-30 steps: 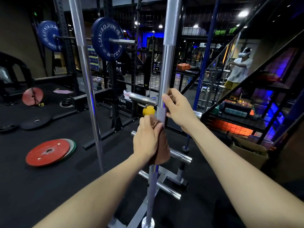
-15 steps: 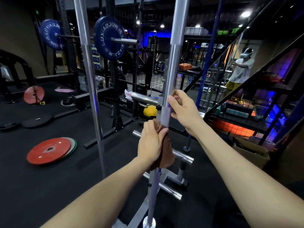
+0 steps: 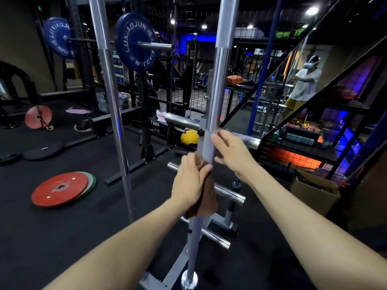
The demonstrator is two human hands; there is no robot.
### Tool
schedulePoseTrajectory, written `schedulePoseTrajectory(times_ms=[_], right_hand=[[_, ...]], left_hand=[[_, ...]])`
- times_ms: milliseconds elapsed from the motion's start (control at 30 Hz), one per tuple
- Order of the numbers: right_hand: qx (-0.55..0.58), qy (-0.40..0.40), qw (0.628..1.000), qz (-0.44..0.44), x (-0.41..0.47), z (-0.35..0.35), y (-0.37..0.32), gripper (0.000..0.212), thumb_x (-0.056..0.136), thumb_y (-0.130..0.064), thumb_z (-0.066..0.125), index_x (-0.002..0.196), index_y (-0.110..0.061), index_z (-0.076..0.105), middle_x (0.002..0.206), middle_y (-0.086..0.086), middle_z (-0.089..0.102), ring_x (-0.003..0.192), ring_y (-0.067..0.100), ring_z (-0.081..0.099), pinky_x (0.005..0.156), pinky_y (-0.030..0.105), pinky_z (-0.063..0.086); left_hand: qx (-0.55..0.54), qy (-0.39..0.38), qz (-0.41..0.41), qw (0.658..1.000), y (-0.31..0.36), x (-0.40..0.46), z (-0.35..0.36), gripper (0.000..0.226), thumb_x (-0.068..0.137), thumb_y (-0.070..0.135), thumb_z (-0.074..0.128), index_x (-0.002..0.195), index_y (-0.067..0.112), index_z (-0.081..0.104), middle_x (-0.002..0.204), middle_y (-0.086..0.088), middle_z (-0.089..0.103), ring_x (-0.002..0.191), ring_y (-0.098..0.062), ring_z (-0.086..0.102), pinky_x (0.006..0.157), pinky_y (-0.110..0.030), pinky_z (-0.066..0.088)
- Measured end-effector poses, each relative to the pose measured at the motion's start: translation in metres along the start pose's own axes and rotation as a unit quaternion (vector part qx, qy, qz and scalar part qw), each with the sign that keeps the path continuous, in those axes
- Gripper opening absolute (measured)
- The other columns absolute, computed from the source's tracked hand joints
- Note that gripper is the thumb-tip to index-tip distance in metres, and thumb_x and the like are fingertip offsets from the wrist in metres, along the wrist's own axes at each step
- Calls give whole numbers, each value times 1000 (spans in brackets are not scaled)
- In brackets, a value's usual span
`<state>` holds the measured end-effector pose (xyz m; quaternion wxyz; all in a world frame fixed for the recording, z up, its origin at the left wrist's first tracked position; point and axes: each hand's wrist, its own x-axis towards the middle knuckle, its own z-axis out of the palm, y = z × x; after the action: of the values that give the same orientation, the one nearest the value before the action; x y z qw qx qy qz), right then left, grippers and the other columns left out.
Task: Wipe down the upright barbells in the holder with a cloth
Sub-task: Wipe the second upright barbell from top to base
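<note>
The upright barbell (image 3: 217,84) stands in front of me, its lower end in the grey floor holder (image 3: 167,277). My left hand (image 3: 191,181) grips a brown cloth (image 3: 207,204) wrapped round the bar's lower shaft. My right hand (image 3: 232,151) is just above it at the bar's right side. Its index fingertip and thumb touch the shaft, and the fingers do not wrap round it. A second upright barbell (image 3: 114,114) stands further left.
Chrome pegs of a plate rack (image 3: 228,193) jut out behind the bar. Red plates (image 3: 60,189) lie on the black floor at left. A squat rack with blue plates (image 3: 134,42) stands behind. A person (image 3: 303,84) and a cardboard box (image 3: 314,191) are at right.
My left hand has slid the cloth slightly up the bar. My right hand has loosened from a grip across the shaft and drawn back to its right side.
</note>
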<state>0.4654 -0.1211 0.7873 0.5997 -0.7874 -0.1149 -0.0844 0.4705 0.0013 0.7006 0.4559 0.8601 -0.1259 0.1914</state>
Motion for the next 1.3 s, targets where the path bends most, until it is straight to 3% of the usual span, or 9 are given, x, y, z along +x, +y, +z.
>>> schedulePoseTrajectory(times_ms=[100, 200, 333, 467, 600, 833, 967, 1100, 1300], right_hand=[[9, 0, 1000, 15, -2, 0, 11, 13, 100, -26, 45, 100, -25, 57, 118, 12, 62, 102, 19, 61, 79, 25, 50], [16, -14, 1000, 21, 3, -5, 11, 14, 99, -26, 46, 104, -20, 57, 115, 10, 63, 106, 19, 61, 87, 31, 52], [21, -23, 999, 35, -3, -4, 28, 14, 100, -25, 44, 98, -21, 57, 95, -3, 62, 87, 6, 59, 81, 25, 54], [31, -30, 992, 118, -20, 3, 72, 23, 101, -30, 43, 94, -21, 63, 88, 0, 60, 82, 9, 56, 83, 28, 50], [47, -29, 990, 130, -27, 8, 82, 21, 100, -29, 42, 94, -23, 62, 93, -1, 63, 81, 6, 60, 80, 23, 53], [51, -51, 990, 120, -28, 3, 82, 23, 101, -28, 42, 92, -23, 62, 94, -6, 63, 90, 2, 61, 79, 19, 49], [87, -36, 990, 101, -30, 10, 93, 16, 100, -22, 45, 91, -18, 58, 82, 0, 56, 77, 9, 57, 80, 23, 50], [96, -33, 991, 87, -32, 12, 94, 10, 99, -19, 47, 97, -18, 57, 86, 0, 56, 70, -5, 61, 76, 15, 53], [105, -51, 988, 99, -29, 10, 97, 11, 99, -21, 47, 98, -20, 58, 100, 4, 61, 81, -1, 63, 75, 20, 54]], left_hand=[[83, -77, -34, 993, -27, -23, 16, 36, 92, 49, 47, 102, 15, 43, 104, -3, 45, 98, -26, 49, 80, -42, 44], [11, -5, 25, 1000, -9, -4, 7, 37, 91, 49, 47, 102, 13, 44, 101, -2, 44, 93, -23, 48, 76, -38, 42], [-19, 29, 101, 994, 5, 12, -4, 41, 88, 49, 48, 106, 12, 46, 102, -4, 44, 93, -19, 45, 77, -33, 42], [-57, -5, 13, 998, -15, -5, 11, 29, 89, 37, 59, 97, 22, 36, 101, -5, 45, 92, -21, 49, 77, -36, 44], [66, -95, -23, 993, -50, -30, 27, 38, 89, 48, 54, 103, 14, 44, 102, -2, 43, 96, -22, 48, 82, -41, 45], [-38, 15, 106, 994, -19, 1, 13, 34, 84, 53, 48, 92, 23, 34, 93, 0, 37, 86, -16, 38, 74, -28, 37], [-44, -29, 46, 998, -43, -18, 30, 33, 87, 36, 63, 90, 23, 33, 94, -1, 38, 87, -18, 43, 75, -28, 40], [34, -83, -26, 996, -69, -42, 46, 33, 87, 41, 61, 90, 19, 37, 99, -3, 42, 89, -19, 44, 82, -40, 44], [-76, 13, 85, 993, -40, -18, 30, 30, 89, 34, 62, 84, 31, 33, 88, 11, 35, 84, -7, 39, 73, -19, 38]])
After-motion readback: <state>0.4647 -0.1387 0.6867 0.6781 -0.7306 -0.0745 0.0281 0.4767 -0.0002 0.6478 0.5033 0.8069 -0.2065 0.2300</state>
